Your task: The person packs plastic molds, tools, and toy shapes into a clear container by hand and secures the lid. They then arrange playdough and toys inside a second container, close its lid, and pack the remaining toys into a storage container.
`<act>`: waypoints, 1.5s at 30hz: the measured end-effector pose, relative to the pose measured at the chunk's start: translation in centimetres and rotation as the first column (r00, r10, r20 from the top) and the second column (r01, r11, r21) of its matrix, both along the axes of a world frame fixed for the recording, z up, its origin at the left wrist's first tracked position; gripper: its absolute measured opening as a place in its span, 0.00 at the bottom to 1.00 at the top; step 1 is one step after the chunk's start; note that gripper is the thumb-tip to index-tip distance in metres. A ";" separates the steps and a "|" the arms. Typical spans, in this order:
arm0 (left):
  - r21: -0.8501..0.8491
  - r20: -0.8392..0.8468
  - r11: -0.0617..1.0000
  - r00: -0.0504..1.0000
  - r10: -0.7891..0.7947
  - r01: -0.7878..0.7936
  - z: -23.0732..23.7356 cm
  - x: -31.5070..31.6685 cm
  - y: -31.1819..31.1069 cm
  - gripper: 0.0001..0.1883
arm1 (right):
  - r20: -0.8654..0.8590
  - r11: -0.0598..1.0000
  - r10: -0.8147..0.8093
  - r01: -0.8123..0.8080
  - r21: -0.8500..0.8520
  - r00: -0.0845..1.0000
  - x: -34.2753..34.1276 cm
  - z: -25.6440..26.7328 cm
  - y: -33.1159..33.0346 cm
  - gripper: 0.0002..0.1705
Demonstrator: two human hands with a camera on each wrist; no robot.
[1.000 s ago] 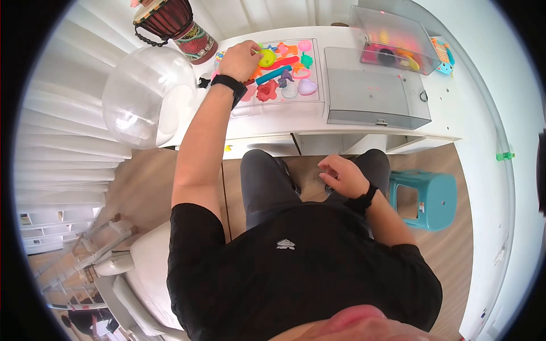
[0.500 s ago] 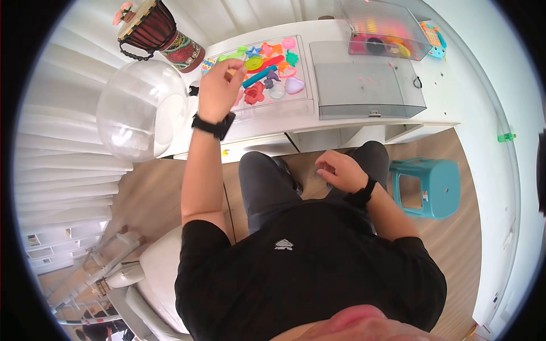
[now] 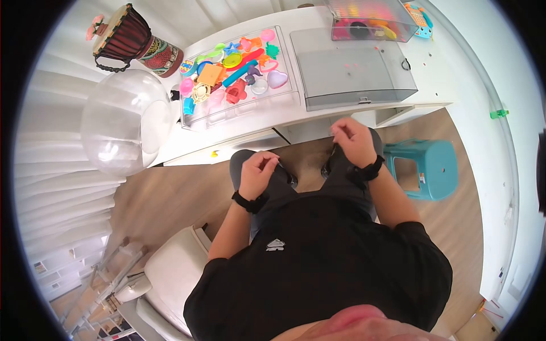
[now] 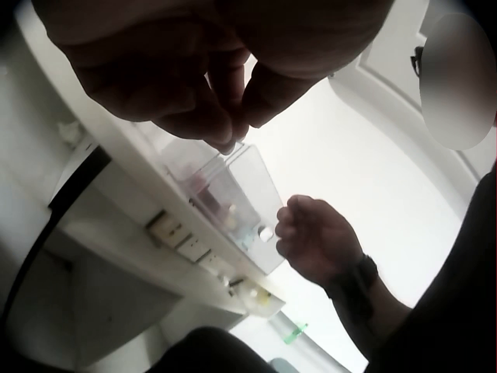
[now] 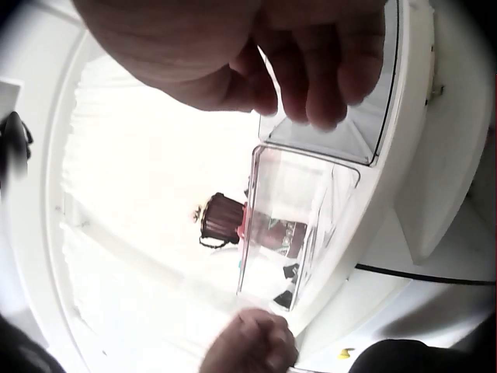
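Over the lap, in the head view, the left hand (image 3: 257, 175) hangs with its fingers bent and nothing visible in it. Its thumb and fingertips come close together in the left wrist view. The right hand (image 3: 355, 142) is at the table's front edge, fingers loosely bent around nothing; the right wrist view shows several fingertips (image 5: 322, 113) hanging down. Beyond both hands, a clear tray (image 3: 284, 101) bears many colourful toy pieces, among them an orange block (image 3: 210, 74), a teal roller (image 3: 240, 74) and a lime disc (image 3: 232, 60).
A grey transparent lid or case (image 3: 352, 71) lies right of the tray, with a clear bin (image 3: 372, 28) of bright things behind it. At left stand a drum (image 3: 136, 45) and a clear globe (image 3: 122, 122). A teal stool (image 3: 438, 170) is at right.
My left hand has drawn back from above the toys to over the lap. My right hand has risen a little towards the table edge. The head view has shifted.
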State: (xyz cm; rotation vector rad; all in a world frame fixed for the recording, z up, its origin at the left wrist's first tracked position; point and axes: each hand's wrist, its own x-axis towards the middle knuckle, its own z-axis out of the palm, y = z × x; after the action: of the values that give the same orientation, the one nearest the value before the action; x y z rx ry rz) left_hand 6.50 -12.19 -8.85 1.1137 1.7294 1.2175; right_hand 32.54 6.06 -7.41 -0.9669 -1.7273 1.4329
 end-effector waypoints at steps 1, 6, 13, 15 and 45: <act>0.004 0.015 1.000 1.000 -0.027 0.026 -0.6 0.3 -0.3 0.05 | -0.009 0.996 -0.069 0.068 -0.054 0.998 0.4 -0.4 0.4 0.04; -0.060 0.148 0.993 0.984 -0.095 0.105 -2.8 2.3 -0.9 0.07 | -0.275 0.889 -0.395 0.289 -0.355 0.877 1.8 -2.0 2.9 0.06; -0.020 0.038 0.970 0.969 -0.243 0.244 -2.4 4.4 0.7 0.07 | -0.240 0.726 -0.526 0.283 -0.627 0.816 1.7 -1.5 4.3 0.20; -0.004 0.033 0.968 0.967 -0.251 0.252 -2.2 4.7 1.1 0.07 | -0.255 0.730 -0.502 0.248 -0.637 0.826 1.8 -1.9 5.0 0.20; -0.052 0.291 0.937 0.903 -0.317 0.345 -3.0 2.7 3.3 0.18 | -0.384 0.695 -0.529 0.126 -0.708 0.757 6.2 -5.7 5.6 0.12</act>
State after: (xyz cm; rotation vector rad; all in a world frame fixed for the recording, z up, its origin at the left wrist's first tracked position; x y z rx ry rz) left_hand 9.17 -8.93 -11.82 1.0662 1.3106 1.0055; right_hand 38.79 11.67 -13.11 -0.9904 -0.5398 1.8467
